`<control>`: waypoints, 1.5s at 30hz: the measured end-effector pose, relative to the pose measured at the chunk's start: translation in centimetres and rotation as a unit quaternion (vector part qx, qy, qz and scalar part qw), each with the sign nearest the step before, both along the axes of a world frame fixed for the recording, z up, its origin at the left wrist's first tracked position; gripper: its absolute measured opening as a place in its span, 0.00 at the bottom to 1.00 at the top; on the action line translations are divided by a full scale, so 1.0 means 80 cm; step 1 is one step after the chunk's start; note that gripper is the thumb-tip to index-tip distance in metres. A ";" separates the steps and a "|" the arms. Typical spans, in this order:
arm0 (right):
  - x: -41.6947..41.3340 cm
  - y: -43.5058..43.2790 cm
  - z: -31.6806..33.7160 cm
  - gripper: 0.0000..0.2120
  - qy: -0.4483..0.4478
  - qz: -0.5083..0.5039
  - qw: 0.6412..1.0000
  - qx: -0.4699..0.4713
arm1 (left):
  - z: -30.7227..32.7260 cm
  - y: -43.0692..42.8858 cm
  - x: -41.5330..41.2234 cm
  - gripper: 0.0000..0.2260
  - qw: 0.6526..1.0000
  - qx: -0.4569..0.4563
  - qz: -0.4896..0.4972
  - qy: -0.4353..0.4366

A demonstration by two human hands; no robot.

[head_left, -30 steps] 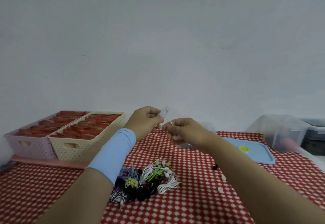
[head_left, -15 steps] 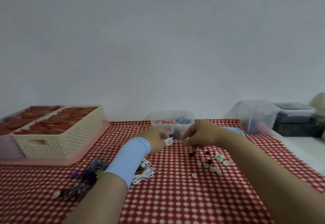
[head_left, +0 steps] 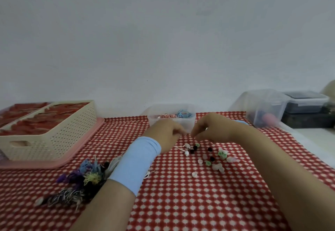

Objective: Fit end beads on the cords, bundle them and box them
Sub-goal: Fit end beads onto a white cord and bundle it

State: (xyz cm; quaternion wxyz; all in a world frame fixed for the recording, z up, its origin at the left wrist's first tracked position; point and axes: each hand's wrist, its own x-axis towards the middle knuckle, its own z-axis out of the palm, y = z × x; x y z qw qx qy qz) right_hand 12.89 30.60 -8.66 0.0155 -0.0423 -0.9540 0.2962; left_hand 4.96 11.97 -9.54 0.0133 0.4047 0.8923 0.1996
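Both hands hover low over the middle of the table, which is covered in a red-and-white checked cloth. The left hand, with a pale blue wristband behind it, has its fingers curled and its tips pointing right. The right hand arches downward with thumb and forefinger drawn close. The fingertips of the two hands almost meet. Blur hides whether either hand pinches anything, so I cannot tell what they grip.

Just below the left hand a thin white cord lies on the cloth, with white beads at its end. Loose beads in white, black and green are scattered beneath and in front of the right hand. A pile of coloured cord bundles sits towards the near left, partly behind the left forearm.

At the back edge, behind the hands, stands a clear plastic box with coiled cords inside. A cream perforated basket rests on a pink tray at the left edge. A clear tub and a dark lidded box sit at the far right corner.
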 end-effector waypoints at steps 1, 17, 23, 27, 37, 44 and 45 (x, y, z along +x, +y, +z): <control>0.002 0.005 0.001 0.08 -0.009 0.000 1.000 0.007 | -0.007 0.005 0.002 0.12 1.000 -0.005 -0.016 -0.002; 0.008 -0.022 0.010 0.11 -0.177 0.088 0.974 0.111 | -0.033 -0.007 0.004 0.06 0.987 0.139 0.018 -0.075; 0.008 -0.027 0.007 0.05 -0.160 0.083 0.975 0.128 | -0.035 -0.012 0.008 0.08 0.947 0.258 0.029 -0.188; 0.016 -0.017 0.016 0.03 -0.054 0.068 0.996 -0.014 | -0.035 -0.012 0.008 0.06 0.918 0.318 0.027 -0.236; 0.008 -0.027 -0.001 0.06 0.065 -0.020 0.916 -0.396 | -0.033 -0.014 0.004 0.06 0.884 0.386 0.026 -0.263; 0.010 -0.030 -0.001 0.07 0.058 0.010 0.910 -0.410 | -0.025 -0.012 0.012 0.05 0.863 0.408 -0.001 -0.298; 0.011 -0.031 0.000 0.07 0.057 0.012 0.910 -0.411 | -0.025 -0.013 0.012 0.05 0.864 0.406 -0.003 -0.299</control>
